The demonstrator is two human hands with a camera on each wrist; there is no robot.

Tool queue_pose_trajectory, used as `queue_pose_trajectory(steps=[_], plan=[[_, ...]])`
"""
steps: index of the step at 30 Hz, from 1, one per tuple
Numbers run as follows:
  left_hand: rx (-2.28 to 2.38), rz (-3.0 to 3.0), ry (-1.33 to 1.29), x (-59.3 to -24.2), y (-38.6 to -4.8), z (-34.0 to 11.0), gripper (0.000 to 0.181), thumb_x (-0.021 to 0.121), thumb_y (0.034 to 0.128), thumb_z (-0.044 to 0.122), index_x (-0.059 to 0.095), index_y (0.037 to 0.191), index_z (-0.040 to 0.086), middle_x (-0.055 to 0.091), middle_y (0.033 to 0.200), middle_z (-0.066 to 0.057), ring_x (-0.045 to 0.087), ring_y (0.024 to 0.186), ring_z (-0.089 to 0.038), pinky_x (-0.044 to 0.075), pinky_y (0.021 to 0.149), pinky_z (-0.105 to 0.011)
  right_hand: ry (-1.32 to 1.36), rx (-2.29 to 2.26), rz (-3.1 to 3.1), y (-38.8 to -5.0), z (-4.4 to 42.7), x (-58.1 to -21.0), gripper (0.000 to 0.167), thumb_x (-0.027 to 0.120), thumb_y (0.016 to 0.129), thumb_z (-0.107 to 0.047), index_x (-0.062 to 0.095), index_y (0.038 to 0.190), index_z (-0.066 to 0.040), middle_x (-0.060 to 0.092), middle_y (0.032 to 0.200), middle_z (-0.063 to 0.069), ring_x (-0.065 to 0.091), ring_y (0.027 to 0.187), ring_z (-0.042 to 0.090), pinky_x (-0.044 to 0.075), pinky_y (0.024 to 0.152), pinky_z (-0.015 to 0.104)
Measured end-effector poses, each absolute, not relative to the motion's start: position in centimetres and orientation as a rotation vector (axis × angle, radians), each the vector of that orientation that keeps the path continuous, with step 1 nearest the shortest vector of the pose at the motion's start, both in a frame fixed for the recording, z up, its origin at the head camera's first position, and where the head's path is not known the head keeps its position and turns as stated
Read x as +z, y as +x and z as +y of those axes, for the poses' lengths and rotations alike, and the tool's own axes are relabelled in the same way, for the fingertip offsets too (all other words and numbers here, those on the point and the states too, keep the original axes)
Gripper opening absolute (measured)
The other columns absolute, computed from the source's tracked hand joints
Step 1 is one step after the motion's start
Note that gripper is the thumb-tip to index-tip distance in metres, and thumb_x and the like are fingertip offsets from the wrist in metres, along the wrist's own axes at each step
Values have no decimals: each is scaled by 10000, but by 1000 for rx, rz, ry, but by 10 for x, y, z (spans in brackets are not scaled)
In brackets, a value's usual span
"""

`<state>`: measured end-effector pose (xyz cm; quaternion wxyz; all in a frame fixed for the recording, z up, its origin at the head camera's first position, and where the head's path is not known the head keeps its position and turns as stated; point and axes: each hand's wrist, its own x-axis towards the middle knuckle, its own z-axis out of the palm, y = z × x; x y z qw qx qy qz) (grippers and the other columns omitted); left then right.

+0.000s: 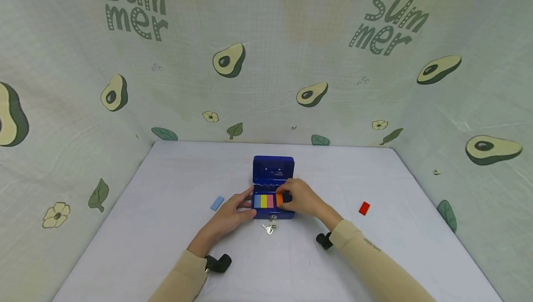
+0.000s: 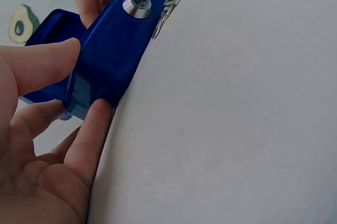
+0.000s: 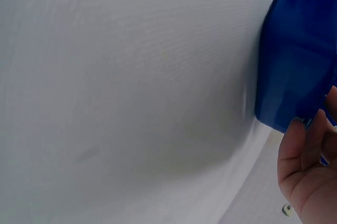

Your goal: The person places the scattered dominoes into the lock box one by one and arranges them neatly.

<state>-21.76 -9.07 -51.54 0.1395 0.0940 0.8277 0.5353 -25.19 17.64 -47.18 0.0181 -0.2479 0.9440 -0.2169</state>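
A dark blue cash box [image 1: 273, 215] stands on the table with its lid [image 1: 273, 169] raised. Blue, yellow and pink blocks [image 1: 264, 201] lie side by side in it. My right hand [image 1: 303, 196] reaches over the box's right part and pinches an orange block [image 1: 279, 200] beside the pink one. At the box's left side, my left hand [image 1: 231, 212] holds the wall, its thumb at the front rim and fingers along the side. Keys [image 1: 268, 229] hang from the front lock [image 2: 137, 6]. In the right wrist view, the right hand [image 3: 310, 166] hides the block.
A light blue block [image 1: 217, 203] lies on the white table [image 1: 187, 172] just left of the left hand. Farther off to the right lies a red block [image 1: 364, 208]. Patterned cloth [image 1: 266, 24] hangs behind and on both sides.
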Motion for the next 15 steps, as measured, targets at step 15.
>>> queue_pose_trajectory(steps=[15], plan=[[1550,2395,268,-516,-218,-91,745,756,985,371,401,1640,395,535,1573,-41,544,1382,-286,395,1161,-668,-752,-663,2953,-250,171,-474,350,912,856,-202,805,1167,-82,743,1149,85,618,1074,262,539,1013,479]])
